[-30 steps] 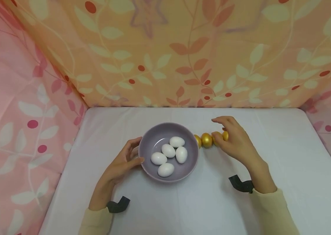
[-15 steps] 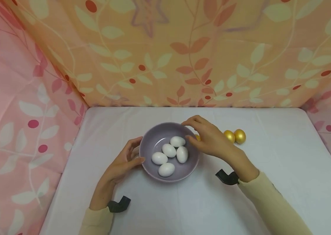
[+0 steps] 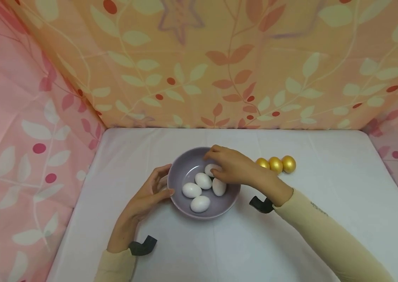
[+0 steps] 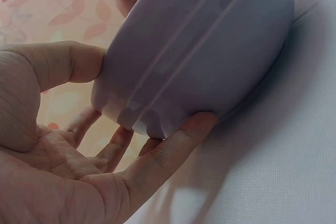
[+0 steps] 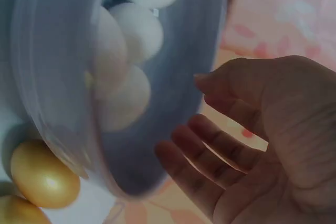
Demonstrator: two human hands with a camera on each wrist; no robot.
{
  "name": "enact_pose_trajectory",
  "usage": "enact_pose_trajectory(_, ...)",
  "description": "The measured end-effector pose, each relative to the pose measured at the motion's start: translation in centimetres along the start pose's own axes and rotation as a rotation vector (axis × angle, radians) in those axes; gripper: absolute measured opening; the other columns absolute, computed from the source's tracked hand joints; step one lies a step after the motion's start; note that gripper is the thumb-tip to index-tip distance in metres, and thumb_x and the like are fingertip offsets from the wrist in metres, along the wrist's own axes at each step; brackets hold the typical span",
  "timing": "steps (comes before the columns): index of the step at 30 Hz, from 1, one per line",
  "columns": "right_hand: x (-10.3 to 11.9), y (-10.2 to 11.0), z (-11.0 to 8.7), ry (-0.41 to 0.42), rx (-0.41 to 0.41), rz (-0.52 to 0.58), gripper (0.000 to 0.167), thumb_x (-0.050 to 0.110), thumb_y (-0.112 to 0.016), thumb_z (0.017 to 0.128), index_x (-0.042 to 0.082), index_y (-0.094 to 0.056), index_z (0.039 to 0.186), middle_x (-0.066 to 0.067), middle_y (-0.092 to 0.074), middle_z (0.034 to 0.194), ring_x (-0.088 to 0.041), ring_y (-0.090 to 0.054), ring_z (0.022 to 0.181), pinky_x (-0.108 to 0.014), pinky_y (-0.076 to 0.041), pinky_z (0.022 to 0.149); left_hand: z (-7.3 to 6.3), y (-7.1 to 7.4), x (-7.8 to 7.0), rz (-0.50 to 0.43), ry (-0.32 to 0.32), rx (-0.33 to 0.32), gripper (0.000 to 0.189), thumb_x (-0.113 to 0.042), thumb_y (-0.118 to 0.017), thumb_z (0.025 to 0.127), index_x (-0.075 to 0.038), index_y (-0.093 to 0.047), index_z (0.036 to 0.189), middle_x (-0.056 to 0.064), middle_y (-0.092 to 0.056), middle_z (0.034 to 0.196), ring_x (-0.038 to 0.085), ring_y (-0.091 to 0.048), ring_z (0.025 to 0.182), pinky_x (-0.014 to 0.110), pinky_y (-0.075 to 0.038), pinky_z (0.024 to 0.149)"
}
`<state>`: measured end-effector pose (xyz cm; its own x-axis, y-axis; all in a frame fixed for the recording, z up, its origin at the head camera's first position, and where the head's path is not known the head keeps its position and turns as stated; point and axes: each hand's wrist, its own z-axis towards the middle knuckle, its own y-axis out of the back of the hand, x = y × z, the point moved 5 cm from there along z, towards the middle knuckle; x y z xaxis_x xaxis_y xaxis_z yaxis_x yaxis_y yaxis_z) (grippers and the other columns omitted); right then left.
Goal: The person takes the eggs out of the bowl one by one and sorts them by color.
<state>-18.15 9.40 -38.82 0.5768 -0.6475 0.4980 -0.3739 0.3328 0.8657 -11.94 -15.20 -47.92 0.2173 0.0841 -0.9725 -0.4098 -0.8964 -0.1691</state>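
Note:
A purple bowl (image 3: 181,207) stands on the table with several white eggs (image 3: 200,204) inside. My left hand (image 3: 148,192) holds its left side, thumb at the rim and fingers along the outer wall, as the left wrist view also shows. Over the right rim reaches my right hand (image 3: 233,167), its fingertips near the upper right white egg. In the right wrist view the thumb and fingers of the right hand (image 5: 294,166) stand apart with nothing between them. That hand partly hides two of the white eggs.
Several golden eggs (image 3: 275,164) form a row right of the bowl; the right hand and forearm hide part of it. A white cloth covers the table (image 3: 184,254). Patterned orange fabric (image 3: 191,109) hangs behind, with pink fabric (image 3: 26,176) at the left.
My right hand has moved left from above the golden eggs to over the bowl, uncovering golden eggs at the row's right end. The left hand and bowl have stayed in place.

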Motion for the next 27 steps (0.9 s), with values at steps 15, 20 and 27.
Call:
enact_pose_trajectory(15, -0.2, -2.4, 2.5, 0.028, 0.224, -0.139, 0.035, 0.005, -0.073, 0.091, 0.005, -0.073, 0.125, -0.014, -0.068, 0.121, -0.03, -0.067, 0.111, -0.044, -0.056, 0.102, 0.1, 0.1, 0.1, 0.013, 0.017, -0.005, 0.08, 0.002, -0.068, 0.096, -0.013, -0.026, 0.163, 0.008, -0.018, 0.175, 0.044, -0.022, 0.16, 0.032, -0.059, 0.095)
enact_pose_trajectory(20, 0.1, -2.7, 2.8, -0.003, 0.253, -0.149, 0.039, 0.004, -0.074, 0.091, 0.004, -0.069, 0.13, -0.016, -0.067, 0.122, -0.029, -0.067, 0.11, -0.043, -0.056, 0.102, 0.1, 0.2, 0.1, 0.02, 0.023, -0.007, 0.08, 0.003, -0.067, 0.097, -0.013, -0.026, 0.163, 0.008, -0.018, 0.175, 0.044, -0.022, 0.16, 0.031, -0.058, 0.094)
enact_pose_trajectory(27, 0.2, -3.1, 3.0, -0.028, 0.257, -0.162, 0.035, 0.003, -0.072, 0.092, 0.006, -0.068, 0.127, -0.014, -0.066, 0.115, -0.026, -0.065, 0.1, -0.041, -0.056, 0.096, 0.1, 0.1, 0.1, 0.014, 0.02, -0.007, 0.08, 0.002, -0.068, 0.096, -0.013, -0.025, 0.163, 0.009, -0.018, 0.175, 0.045, -0.021, 0.16, 0.032, -0.058, 0.095)
